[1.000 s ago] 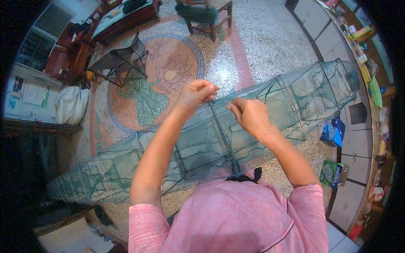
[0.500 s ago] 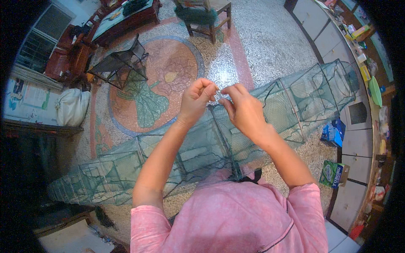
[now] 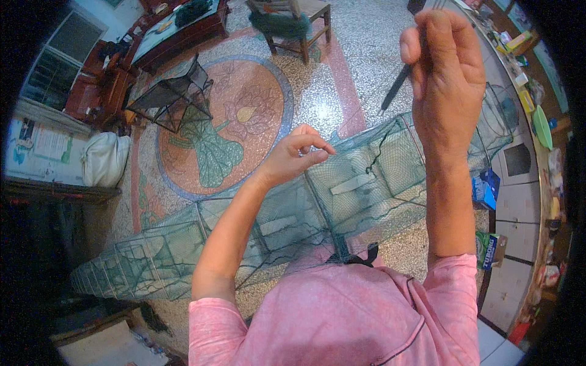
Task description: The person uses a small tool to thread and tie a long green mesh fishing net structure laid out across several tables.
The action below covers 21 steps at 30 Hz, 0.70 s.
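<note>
A long green mesh net trap (image 3: 287, 219), held out by thin frames, stretches across in front of me from the lower left to the upper right. At the middle of its far edge, my left hand (image 3: 294, 157) is closed, thumb and forefinger pinching the mesh. My right hand (image 3: 448, 79) is raised high at the right, above the net, its fingers curled round a slim black pointed tool (image 3: 397, 88) that slants down to the left. Any thread between the hands is too fine to make out. A black strap or cloth (image 3: 360, 257) lies at the net's near edge.
A small black folding frame (image 3: 174, 97) stands on the patterned floor (image 3: 244, 146). Beyond are a wooden chair (image 3: 293, 27) and a table (image 3: 177, 30). A white sack (image 3: 105, 157) sits at left; cabinets (image 3: 516, 238), a blue box (image 3: 486, 189) and a green carton (image 3: 488, 249) line the right.
My right hand has swung up and right, away from my left hand, and the black tool now shows in it. My left hand has dropped slightly, with its fingers turned to the right.
</note>
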Tool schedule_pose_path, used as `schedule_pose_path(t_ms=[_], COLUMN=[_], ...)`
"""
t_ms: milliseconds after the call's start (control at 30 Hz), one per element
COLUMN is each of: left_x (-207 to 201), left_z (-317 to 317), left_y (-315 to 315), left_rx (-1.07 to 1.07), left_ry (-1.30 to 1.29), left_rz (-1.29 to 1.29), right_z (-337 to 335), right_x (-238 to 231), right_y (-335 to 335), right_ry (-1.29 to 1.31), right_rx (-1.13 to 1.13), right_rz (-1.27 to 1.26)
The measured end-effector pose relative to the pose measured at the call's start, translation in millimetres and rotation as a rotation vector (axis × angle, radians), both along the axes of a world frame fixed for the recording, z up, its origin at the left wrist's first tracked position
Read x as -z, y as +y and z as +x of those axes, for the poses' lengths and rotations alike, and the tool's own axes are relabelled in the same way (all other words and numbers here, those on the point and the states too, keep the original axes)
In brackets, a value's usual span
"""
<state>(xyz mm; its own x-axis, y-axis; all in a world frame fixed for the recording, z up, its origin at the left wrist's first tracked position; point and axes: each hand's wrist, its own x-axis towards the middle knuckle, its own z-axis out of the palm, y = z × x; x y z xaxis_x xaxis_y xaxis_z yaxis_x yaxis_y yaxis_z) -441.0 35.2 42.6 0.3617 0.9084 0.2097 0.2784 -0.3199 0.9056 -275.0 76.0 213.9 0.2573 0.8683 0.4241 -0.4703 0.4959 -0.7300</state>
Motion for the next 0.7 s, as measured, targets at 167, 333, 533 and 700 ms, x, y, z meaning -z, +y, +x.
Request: schedule_pose_path(t_ms=[167, 333, 533, 700], left_x=[2, 2, 5, 10], left_z=[-10, -8, -5, -7], left_y=[12, 19, 19, 19], left_rx=[-0.147, -0.177, -0.227, -0.233], left_ry=[-0.064, -0.253, -0.350, -0.387], left_rz=[-0.134, -0.421, -0.521, -0.557], right_z=[36, 48, 40, 33], right_x=[52, 116, 165, 169], right_y=[-11, -38, -44, -42], right_ry=[-0.631, -1.474, -1.553, -1.537], right_rx=[-0.251, -0.294, -0.126, -0.099], right_rz=[0.038, -0.058, -0.049, -0.070])
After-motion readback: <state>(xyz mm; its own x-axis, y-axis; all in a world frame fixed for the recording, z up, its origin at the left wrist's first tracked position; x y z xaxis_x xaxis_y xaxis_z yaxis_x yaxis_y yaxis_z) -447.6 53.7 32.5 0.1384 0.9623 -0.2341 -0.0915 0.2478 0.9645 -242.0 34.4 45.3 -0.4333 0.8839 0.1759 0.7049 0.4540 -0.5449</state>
